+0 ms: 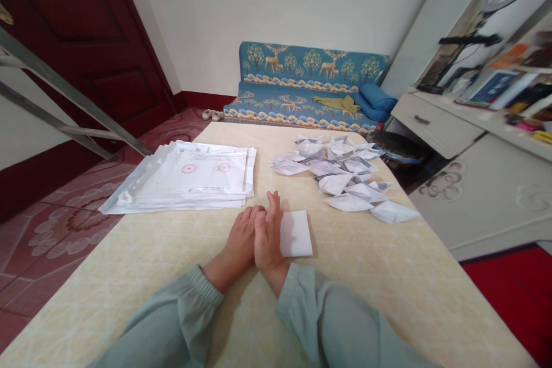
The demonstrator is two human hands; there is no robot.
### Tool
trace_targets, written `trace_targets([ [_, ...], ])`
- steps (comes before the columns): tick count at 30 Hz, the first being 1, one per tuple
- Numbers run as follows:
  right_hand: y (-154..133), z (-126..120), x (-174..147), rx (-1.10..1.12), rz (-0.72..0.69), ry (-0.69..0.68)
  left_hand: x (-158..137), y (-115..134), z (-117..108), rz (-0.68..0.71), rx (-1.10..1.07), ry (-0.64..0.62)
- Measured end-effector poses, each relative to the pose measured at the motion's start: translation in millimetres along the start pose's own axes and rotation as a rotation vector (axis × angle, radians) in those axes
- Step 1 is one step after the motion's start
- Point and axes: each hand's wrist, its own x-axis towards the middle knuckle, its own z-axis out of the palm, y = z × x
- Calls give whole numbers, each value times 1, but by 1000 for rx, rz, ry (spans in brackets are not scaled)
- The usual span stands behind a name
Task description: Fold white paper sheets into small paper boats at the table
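Right grip (269, 241) at paper's (297, 236) left edge

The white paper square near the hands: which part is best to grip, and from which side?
Probably the right edge of the white paper square, pinched from the right. That straight edge is uncovered where the paper lies on the table, while the right hand hides its left edge.

The pale yellow tabletop (366, 253), faintly patterned with crossing white lines, carries a white paper piece (297, 236). Beyond that piece, to its right, spread clustered folded paper shapes (336, 184); beyond it, to its left, lies a loosely layered stack of sheets (211, 169).
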Motion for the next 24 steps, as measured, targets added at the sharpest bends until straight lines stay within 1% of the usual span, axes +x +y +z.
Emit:
trace_targets([
  [2, 5, -2, 0, -10, 11, -10, 0, -4, -2, 15, -6, -53],
  [6, 11, -12, 0, -77, -27, -70, 1, 1, -9, 16, -35, -121],
  [9, 22, -31, 3, -129, -29, -100, 3, 5, -19, 27, -67, -151],
  [12, 37, -54, 5, -179, -48, -112, 4, 6, -25, 13, -78, -150],
  [15, 50, -73, 7, -270, -63, -102, 4, 6, -27, 6, -90, -147],
  [17, 55, -82, 10, -354, -87, -138, 4, 6, -26, 5, -94, -148],
  [20, 56, -92, 18, -477, -132, -221, 4, 7, -26, 2, -93, -151],
  [24, 48, -102, 36, -633, -98, -274, 6, 7, -28, -2, -93, -167],
])
